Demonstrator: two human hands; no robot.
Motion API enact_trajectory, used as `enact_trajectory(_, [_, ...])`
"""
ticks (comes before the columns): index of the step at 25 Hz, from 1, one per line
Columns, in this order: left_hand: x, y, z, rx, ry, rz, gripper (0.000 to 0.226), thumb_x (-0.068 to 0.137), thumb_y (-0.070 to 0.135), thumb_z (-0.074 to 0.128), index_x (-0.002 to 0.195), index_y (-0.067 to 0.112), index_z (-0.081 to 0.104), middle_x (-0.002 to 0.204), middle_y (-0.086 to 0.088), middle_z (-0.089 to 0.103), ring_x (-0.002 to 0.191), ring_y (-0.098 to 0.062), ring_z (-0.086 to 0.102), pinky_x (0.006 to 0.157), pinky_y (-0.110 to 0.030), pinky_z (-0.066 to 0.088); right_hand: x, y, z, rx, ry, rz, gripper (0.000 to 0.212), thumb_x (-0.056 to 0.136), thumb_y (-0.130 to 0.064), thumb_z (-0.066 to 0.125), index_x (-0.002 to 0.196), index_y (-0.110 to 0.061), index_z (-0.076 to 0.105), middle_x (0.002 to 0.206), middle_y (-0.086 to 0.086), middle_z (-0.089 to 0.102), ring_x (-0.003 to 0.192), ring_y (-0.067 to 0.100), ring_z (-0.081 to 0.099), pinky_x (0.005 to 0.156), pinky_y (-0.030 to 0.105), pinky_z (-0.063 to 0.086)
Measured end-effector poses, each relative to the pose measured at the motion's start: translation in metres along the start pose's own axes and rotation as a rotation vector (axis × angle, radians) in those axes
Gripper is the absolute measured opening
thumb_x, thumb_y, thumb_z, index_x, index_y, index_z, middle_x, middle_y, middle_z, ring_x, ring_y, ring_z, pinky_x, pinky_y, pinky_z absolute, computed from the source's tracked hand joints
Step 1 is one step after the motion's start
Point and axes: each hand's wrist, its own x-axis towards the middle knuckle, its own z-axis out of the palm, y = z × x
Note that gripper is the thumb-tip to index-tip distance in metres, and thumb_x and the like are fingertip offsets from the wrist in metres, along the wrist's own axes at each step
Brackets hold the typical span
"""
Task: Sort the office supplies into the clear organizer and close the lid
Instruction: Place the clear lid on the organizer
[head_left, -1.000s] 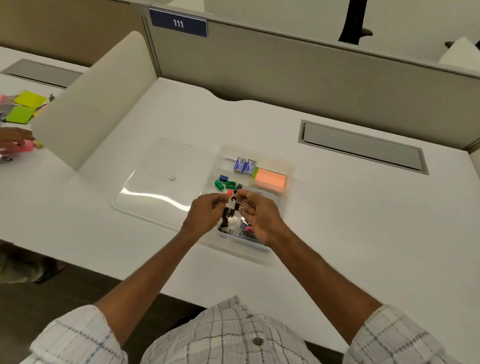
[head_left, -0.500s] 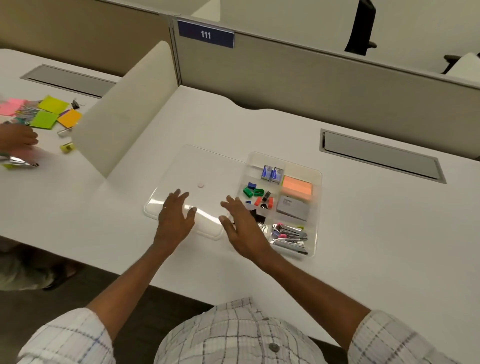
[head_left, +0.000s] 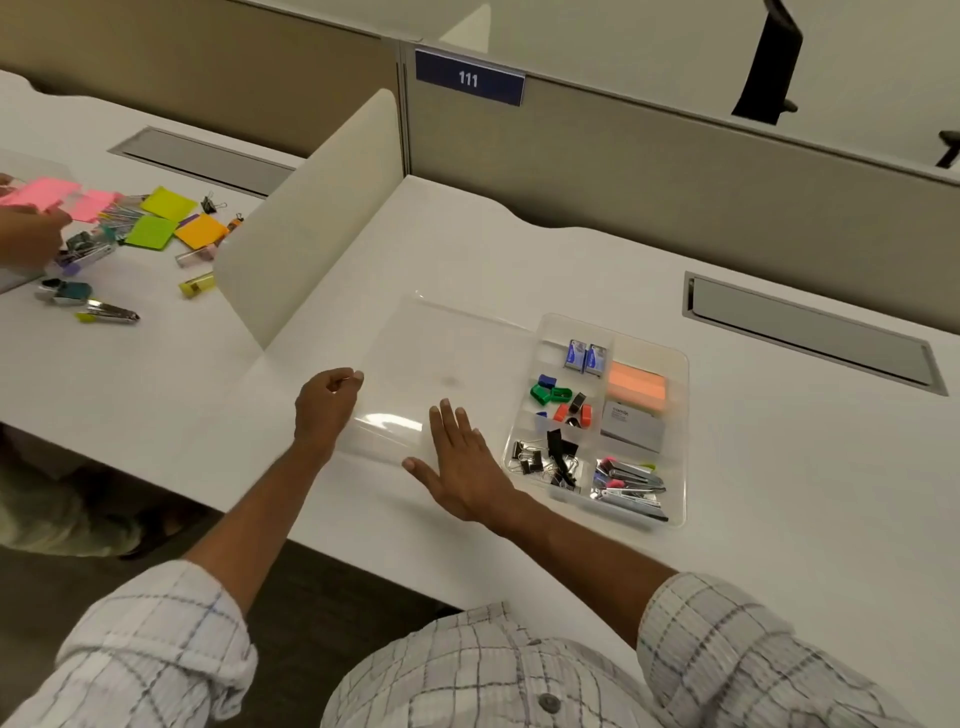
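Observation:
The clear organizer (head_left: 675, 441) lies open on the white desk. Its compartments hold staple boxes (head_left: 584, 357), an orange note pad (head_left: 636, 387), coloured sharpeners (head_left: 551, 393), a grey card box (head_left: 632, 426), black binder clips (head_left: 548, 460) and staplers (head_left: 628, 486). The clear lid (head_left: 447, 353) lies folded out flat to the organizer's left. My left hand (head_left: 324, 402) curls its fingers around the lid's left edge. My right hand (head_left: 460, 462) rests flat, fingers spread, at the lid's near edge beside the organizer.
A cream divider panel (head_left: 311, 218) stands to the left. Beyond it, another person's hand (head_left: 26, 234) works among sticky notes (head_left: 171, 218), clips and staplers on the neighbouring desk. A grey cable hatch (head_left: 810, 332) sits at the back right.
Both hands have left the binder clip compartment and moved left to the lid. The left hand has gone from lying flat on the lid to gripping its left edge.

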Motion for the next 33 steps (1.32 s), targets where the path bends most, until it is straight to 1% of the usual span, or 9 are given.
enact_trajectory(4, [-0.034, 0.042, -0.005, -0.476, -0.136, -0.001, 0.039, 0.092, 0.040, 0.068, 0.119, 0.012, 0.070, 0.101, -0.002, 0.069, 0.089, -0.020, 0.066, 0.077, -0.027, 0.054, 0.006, -0.004, -0.034, 0.161, 0.220, -0.011, 0.080, 0.100, -0.063, 0.025, 0.158, -0.020, -0.010, 0.166, -0.003, -0.019, 0.153, 0.016, -0.017, 0.126, 0.046, 0.003])
enact_trajectory(8, [-0.072, 0.075, 0.007, -0.688, -0.469, -0.032, 0.066, 0.099, 0.063, 0.031, 0.126, 0.014, 0.066, 0.122, -0.003, 0.071, 0.117, -0.019, 0.065, 0.098, -0.038, 0.049, 0.009, -0.024, -0.084, 0.271, 0.419, -0.057, 0.074, 0.103, -0.055, 0.029, 0.158, -0.024, -0.010, 0.166, -0.008, -0.019, 0.151, 0.006, -0.018, 0.126, 0.039, 0.000])
enact_trajectory(12, [-0.101, 0.093, 0.039, -0.687, -0.722, 0.051, 0.075, 0.098, 0.068, 0.015, 0.141, 0.022, 0.055, 0.141, 0.000, 0.060, 0.135, -0.016, 0.051, 0.115, -0.047, 0.034, 0.002, -0.039, -0.124, 0.471, 0.478, -0.022, 0.079, 0.100, -0.055, 0.042, 0.159, -0.026, -0.002, 0.168, -0.007, -0.009, 0.154, 0.011, -0.005, 0.124, 0.036, 0.009])
enact_trajectory(16, [-0.126, 0.101, 0.072, -0.493, -0.849, 0.200, 0.075, 0.095, 0.071, 0.007, 0.148, 0.034, 0.044, 0.150, 0.014, 0.049, 0.142, -0.004, 0.039, 0.121, -0.046, 0.022, -0.017, -0.026, -0.148, 0.746, 0.526, 0.135, 0.075, 0.098, -0.023, 0.054, 0.159, -0.024, 0.010, 0.167, -0.002, 0.014, 0.148, 0.013, 0.025, 0.118, 0.036, 0.028])
enact_trajectory(20, [-0.146, 0.098, 0.098, -0.281, -0.876, 0.402, 0.061, 0.100, 0.060, 0.010, 0.153, 0.037, 0.031, 0.161, 0.019, 0.027, 0.147, 0.006, 0.019, 0.121, -0.030, 0.014, -0.048, 0.014, -0.150, 0.823, 0.630, 0.171, 0.071, 0.098, -0.014, 0.048, 0.159, -0.026, 0.013, 0.167, -0.009, 0.014, 0.151, 0.011, 0.019, 0.123, 0.044, 0.024])
enact_trajectory(22, [-0.143, 0.081, 0.114, -0.083, -0.797, 0.524, 0.054, 0.103, 0.056, 0.022, 0.155, 0.040, 0.022, 0.165, 0.018, 0.014, 0.149, 0.006, 0.009, 0.123, -0.033, 0.012, -0.069, 0.037, -0.149, 0.840, 0.673, 0.202, 0.068, 0.100, -0.008, 0.048, 0.159, -0.023, 0.017, 0.166, -0.007, 0.019, 0.151, 0.012, 0.022, 0.121, 0.036, 0.028])
enact_trajectory(25, [-0.123, 0.046, 0.134, 0.404, -0.658, 0.680, 0.065, 0.100, 0.062, 0.024, 0.157, 0.038, 0.003, 0.166, 0.014, -0.009, 0.152, -0.006, -0.013, 0.124, -0.053, 0.001, -0.106, 0.073, -0.148, 0.770, 0.731, 0.261, 0.065, 0.101, -0.007, 0.052, 0.157, -0.019, 0.020, 0.164, -0.004, 0.025, 0.146, 0.012, 0.030, 0.105, 0.020, 0.037])
enact_trajectory(29, [-0.110, 0.030, 0.148, 0.675, -0.639, 0.820, 0.080, 0.094, 0.073, 0.013, 0.158, 0.029, -0.004, 0.166, 0.008, -0.016, 0.152, -0.013, -0.020, 0.123, -0.055, -0.004, -0.137, 0.118, -0.122, 0.710, 0.810, 0.338, 0.065, 0.099, -0.001, 0.053, 0.156, -0.015, 0.025, 0.156, -0.011, 0.030, 0.143, 0.008, 0.035, 0.118, 0.031, 0.033])
enact_trajectory(33, [-0.113, 0.033, 0.164, 0.842, -0.590, 0.970, 0.074, 0.099, 0.067, 0.016, 0.159, 0.026, -0.004, 0.167, 0.004, -0.008, 0.153, -0.018, -0.015, 0.123, -0.055, -0.003, -0.151, 0.156, -0.081, 0.375, 0.858, 0.332, 0.046, 0.099, 0.001, 0.051, 0.143, -0.013, 0.051, 0.159, 0.001, 0.035, 0.137, 0.025, 0.049, 0.112, 0.033, 0.043])
